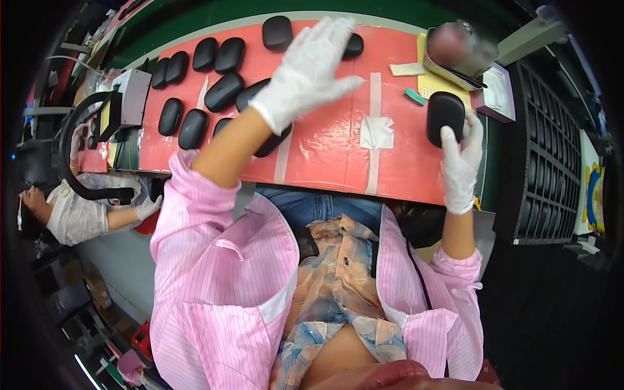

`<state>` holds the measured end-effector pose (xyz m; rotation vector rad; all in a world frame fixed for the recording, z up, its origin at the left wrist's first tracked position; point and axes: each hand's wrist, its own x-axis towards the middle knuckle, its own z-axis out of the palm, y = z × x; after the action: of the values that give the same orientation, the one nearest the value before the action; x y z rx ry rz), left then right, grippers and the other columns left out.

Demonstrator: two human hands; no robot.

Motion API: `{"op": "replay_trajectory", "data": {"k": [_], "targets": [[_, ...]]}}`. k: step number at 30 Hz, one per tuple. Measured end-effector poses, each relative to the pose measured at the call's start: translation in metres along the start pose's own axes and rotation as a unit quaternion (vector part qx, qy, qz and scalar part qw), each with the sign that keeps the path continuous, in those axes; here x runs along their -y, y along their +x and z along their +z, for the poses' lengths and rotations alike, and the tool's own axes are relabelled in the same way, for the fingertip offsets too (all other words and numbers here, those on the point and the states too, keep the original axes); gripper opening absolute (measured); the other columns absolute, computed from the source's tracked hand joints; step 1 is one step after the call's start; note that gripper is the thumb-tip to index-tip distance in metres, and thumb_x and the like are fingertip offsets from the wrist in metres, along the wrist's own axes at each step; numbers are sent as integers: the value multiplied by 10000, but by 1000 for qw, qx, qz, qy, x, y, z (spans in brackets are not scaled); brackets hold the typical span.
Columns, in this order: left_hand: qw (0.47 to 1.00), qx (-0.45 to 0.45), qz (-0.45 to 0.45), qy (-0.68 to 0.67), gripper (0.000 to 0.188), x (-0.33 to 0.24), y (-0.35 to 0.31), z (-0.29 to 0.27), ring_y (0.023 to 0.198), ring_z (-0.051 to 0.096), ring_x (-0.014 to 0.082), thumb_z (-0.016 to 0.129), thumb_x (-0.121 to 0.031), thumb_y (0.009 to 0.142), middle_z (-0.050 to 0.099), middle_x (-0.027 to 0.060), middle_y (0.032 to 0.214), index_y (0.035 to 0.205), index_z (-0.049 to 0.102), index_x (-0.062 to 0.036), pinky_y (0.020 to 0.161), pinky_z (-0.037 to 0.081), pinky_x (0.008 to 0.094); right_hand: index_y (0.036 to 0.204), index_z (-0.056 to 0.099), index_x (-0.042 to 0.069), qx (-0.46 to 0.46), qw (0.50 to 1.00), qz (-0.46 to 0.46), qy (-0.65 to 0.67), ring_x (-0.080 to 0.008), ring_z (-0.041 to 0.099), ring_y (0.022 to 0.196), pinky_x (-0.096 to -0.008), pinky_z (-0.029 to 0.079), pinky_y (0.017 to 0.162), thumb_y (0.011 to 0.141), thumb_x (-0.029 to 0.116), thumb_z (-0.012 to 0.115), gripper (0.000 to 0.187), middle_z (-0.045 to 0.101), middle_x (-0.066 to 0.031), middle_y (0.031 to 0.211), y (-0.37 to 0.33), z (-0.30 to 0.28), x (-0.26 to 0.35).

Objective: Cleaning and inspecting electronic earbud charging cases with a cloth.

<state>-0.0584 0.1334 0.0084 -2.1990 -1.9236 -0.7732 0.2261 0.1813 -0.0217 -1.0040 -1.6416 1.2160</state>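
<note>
In a white glove, my left hand (305, 68) reaches across the mat with its fingers stretched and thumb apart. It hangs over several smooth black rounded cases, partly covering one case (353, 46) by its fingertips and another (255, 95) by its wrist. A further case (277, 33) lies just beyond it. My right hand (463, 162), gloved too, grips a black rounded case (446, 117) at the mat's right side, thumb on the near end and fingers round its right edge. More cases (225, 91) lie loosely grouped on the left.
The table has a red mat (325, 149) with pale tape strips. A crumpled white cloth (377, 132) lies mid-mat. A small green block (415, 97) and metal tin (455, 58) sit at right, beside a black slotted rack (549, 156). At left, a co-worker's gloved hand (149, 207) shows.
</note>
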Motion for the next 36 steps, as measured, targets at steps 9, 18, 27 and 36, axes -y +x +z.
{"op": "replay_trajectory", "data": {"k": [9, 18, 27, 36], "targets": [[952, 224, -189, -85, 615, 26, 43, 13, 943, 627, 364, 747, -273, 719, 626, 228, 1014, 1202, 463, -20, 848, 490, 376, 1225, 592, 14, -92, 862, -204, -454, -317, 594, 1046, -375, 452, 944, 872, 105, 629, 366, 611, -181, 1136, 24, -44, -25], [366, 87, -354, -856, 473, -77, -62, -23, 1133, 567, 217, 534, -348, 946, 572, 114, 1263, 1283, 511, -16, 1007, 431, 357, 1250, 591, 42, 85, 905, -348, -229, -327, 546, 1168, -404, 439, 994, 639, 140, 825, 662, 541, -164, 1266, -32, 71, 31], [557, -32, -331, -761, 632, -89, -108, -17, 1089, 582, 163, 792, -71, 726, 601, 57, 1180, 1285, 505, -1, 970, 467, 313, 1272, 567, -15, 218, 952, -213, -9, -294, 542, 1195, -391, 381, 1051, 779, 162, 647, 529, 558, -172, 1289, -48, 67, 36], [586, -55, -335, -736, 605, -94, -116, -25, 997, 627, 128, 830, 5, 682, 641, 45, 1097, 1222, 559, 5, 872, 535, 288, 1318, 542, 10, 248, 961, -102, 65, -253, 517, 1191, -351, 359, 1055, 883, 251, 604, 501, 545, -166, 1277, -54, 74, 40]]}}
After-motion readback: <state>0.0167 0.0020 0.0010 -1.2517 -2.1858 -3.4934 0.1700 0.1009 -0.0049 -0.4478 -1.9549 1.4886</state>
